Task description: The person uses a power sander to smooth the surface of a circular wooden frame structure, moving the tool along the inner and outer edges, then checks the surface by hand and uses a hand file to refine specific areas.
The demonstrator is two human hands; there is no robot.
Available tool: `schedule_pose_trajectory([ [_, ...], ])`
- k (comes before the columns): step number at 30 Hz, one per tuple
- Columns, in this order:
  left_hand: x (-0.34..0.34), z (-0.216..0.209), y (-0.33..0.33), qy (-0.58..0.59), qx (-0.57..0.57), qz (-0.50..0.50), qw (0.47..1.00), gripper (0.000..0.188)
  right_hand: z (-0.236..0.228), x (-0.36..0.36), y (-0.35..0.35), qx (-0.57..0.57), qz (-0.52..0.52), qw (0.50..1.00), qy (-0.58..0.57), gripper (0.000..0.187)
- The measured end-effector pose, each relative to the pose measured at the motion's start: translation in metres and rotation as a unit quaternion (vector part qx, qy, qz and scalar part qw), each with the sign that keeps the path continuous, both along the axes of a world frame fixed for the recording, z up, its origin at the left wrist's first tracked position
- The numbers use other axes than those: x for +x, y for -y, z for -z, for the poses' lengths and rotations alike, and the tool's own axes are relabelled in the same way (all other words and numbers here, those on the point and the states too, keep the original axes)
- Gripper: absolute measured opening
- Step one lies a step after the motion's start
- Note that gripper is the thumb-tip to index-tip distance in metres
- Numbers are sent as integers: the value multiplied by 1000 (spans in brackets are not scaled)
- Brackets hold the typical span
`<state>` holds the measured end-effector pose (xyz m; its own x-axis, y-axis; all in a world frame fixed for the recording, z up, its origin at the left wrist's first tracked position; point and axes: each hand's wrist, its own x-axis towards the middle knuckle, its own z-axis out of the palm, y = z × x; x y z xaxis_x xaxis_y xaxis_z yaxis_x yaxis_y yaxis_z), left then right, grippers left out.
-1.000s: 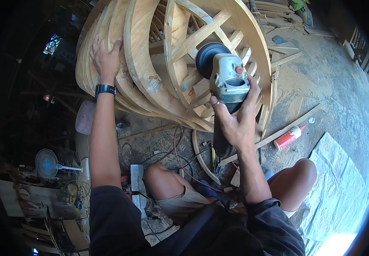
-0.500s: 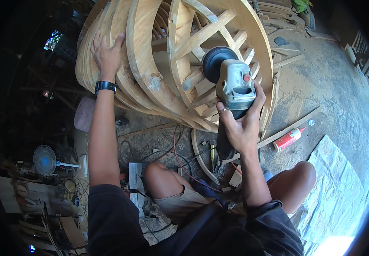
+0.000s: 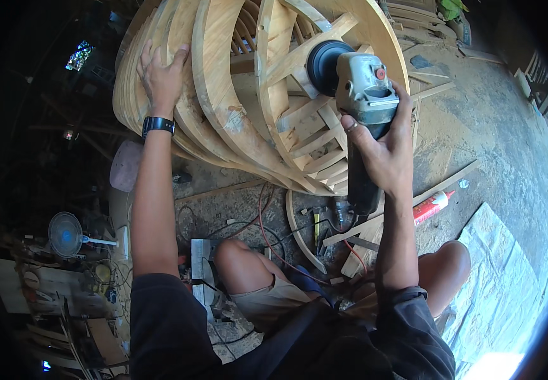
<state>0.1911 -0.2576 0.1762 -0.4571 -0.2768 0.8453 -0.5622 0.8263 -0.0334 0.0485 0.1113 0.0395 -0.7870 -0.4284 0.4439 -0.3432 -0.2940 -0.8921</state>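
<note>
Gripping the power tool (image 3: 365,82), right fingers (image 3: 403,106) wrap it behind its disc (image 3: 324,66); left fingers (image 3: 155,61) splay over wooden ribs (image 3: 214,79).

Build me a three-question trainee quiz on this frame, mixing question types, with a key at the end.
1. Which hand grips the grey-and-black power tool with the round black disc?

2. True or false: the left hand rests on the curved pale-wood ribbed frame.

3. What lies on the dusty grey floor, right of the power tool? A) red-and-white plastic bottle B) blue metal bucket C) yellow rubber boot

Key: 1. right hand; 2. true; 3. A.
</note>
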Motion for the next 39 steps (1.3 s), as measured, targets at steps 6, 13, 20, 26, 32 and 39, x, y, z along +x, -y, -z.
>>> schedule_pose_trajectory([
  [6,1,0,-1,3,5,-6,1000,71,-3,22,-2,71,-51,991,-100,88],
  [13,4,-1,-1,6,-1,-2,1000,68,-4,19,-2,74,-59,989,-110,90],
  [20,-1,1,1,0,0,-1,1000,67,8,-15,-4,-12,-28,999,21,84],
  [26,5,-2,0,23,-2,8,1000,62,38,30,-6,93,-81,985,-118,92],
  [32,4,-1,0,21,-6,31,999,60,42,21,-8,50,-22,990,-133,91],
  [39,0,-3,-2,28,-2,12,1000,62,50,-6,-8,2,-13,999,-29,91],
])
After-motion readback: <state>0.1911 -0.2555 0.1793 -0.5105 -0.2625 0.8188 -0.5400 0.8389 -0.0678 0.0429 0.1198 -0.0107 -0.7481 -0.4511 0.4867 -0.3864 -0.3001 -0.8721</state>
